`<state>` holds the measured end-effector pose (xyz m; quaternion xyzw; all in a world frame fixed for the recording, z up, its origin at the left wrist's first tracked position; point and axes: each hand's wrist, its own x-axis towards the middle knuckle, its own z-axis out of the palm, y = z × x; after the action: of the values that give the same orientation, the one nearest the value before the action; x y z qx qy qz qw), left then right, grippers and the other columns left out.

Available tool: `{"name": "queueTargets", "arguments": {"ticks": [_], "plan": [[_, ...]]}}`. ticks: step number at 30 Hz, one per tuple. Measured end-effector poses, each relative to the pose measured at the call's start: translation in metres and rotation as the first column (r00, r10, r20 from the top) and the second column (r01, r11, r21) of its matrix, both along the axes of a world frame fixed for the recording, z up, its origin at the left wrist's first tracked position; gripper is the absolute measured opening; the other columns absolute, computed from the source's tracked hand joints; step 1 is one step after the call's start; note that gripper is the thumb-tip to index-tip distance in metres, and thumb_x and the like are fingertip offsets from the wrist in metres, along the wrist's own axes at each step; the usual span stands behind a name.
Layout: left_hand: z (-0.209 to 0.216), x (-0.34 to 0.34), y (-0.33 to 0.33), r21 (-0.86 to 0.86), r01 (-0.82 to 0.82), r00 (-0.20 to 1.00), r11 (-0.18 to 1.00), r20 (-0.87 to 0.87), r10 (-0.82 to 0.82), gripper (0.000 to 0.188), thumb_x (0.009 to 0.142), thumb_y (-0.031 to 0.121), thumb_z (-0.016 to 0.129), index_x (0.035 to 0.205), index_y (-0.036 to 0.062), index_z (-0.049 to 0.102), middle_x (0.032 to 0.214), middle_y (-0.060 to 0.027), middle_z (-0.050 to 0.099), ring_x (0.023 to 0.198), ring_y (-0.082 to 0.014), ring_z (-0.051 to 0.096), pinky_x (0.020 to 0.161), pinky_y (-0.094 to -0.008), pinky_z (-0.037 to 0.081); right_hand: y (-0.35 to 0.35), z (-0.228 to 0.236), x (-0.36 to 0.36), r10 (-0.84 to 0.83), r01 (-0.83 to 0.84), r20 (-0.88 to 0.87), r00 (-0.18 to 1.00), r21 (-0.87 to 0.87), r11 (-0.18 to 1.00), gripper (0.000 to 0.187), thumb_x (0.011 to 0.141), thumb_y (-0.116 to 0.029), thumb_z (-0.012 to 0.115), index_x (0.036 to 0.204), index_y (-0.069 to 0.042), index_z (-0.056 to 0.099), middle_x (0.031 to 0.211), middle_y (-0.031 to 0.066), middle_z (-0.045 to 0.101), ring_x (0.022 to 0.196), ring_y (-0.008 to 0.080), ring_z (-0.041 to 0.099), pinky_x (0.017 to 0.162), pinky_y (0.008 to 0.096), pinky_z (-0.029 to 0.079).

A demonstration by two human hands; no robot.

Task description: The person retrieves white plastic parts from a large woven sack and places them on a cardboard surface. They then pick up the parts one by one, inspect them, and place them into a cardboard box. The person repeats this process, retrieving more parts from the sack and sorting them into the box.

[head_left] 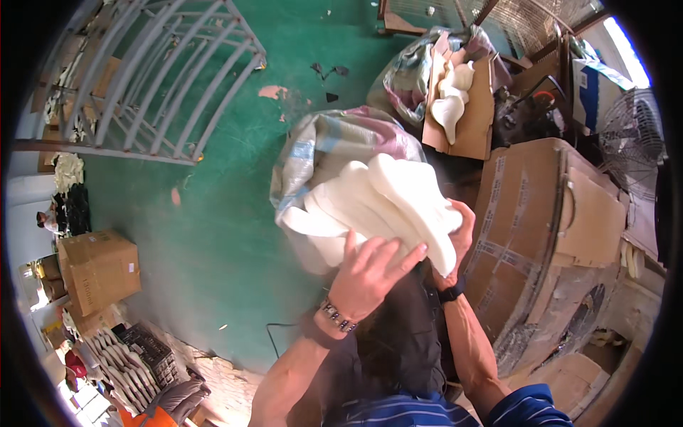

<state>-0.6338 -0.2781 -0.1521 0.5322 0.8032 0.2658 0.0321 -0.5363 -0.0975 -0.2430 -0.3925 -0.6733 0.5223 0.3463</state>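
Observation:
Several white, curved, foam-like pieces [370, 196] lie bunched together at the mouth of a woven plastic sack [302, 153] in front of me. My left hand [366, 277] rests against their near side, back up, with its fingers stretched and spread. At the right end of the bunch, my right hand [464, 231] curls around the edge of a long white piece [434, 231]. That piece hangs down between my two hands. The right palm and part of its fingers are hidden behind the foam.
A large taped cardboard box [512, 228] stands close on my right. Beyond the sack, an open carton [477, 107] holds more white pieces [449, 107]. A grey metal rack [192, 78] stands far left on the green floor [206, 249], and another cardboard box [99, 270] sits at left.

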Motion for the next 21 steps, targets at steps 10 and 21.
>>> {"name": "queueTargets", "arguments": {"ticks": [10, 21], "plan": [[0.206, 0.14, 0.005, 0.07, 0.397, 0.917, 0.915, -0.002, -0.398, 0.063, 0.1, 0.021, 0.059, 0.161, 0.0305, 0.051, 0.113, -0.0025, 0.068, 0.102, -0.0225, 0.066, 0.099, -0.0674, 0.05, -0.054, 0.218, 0.223, -0.285, 0.264, 0.071, 0.956, 0.22, 0.939, 0.078, 0.092, -0.061, 0.078, 0.135, -0.001, 0.054, 0.119, 0.01, 0.063, 0.11, 0.0217, 0.063, 0.098, 0.0355, 0.052], [0.265, 0.321, 0.012, 0.294, 0.82, 0.488, 0.491, 0.091, -0.868, 0.083, 0.085, 0.003, 0.064, 0.163, 0.0264, 0.049, 0.115, -0.0029, 0.07, 0.109, -0.0252, 0.068, 0.093, -0.0509, 0.049, -0.155, 0.294, 0.482, -0.819, 0.651, 0.137, 0.557, 0.541, 0.533, 0.055, 0.09, -0.034, 0.084, 0.127, -0.001, 0.06, 0.115, 0.0107, 0.066, 0.107, 0.0252, 0.067, 0.092, 0.0387, 0.054]]}}
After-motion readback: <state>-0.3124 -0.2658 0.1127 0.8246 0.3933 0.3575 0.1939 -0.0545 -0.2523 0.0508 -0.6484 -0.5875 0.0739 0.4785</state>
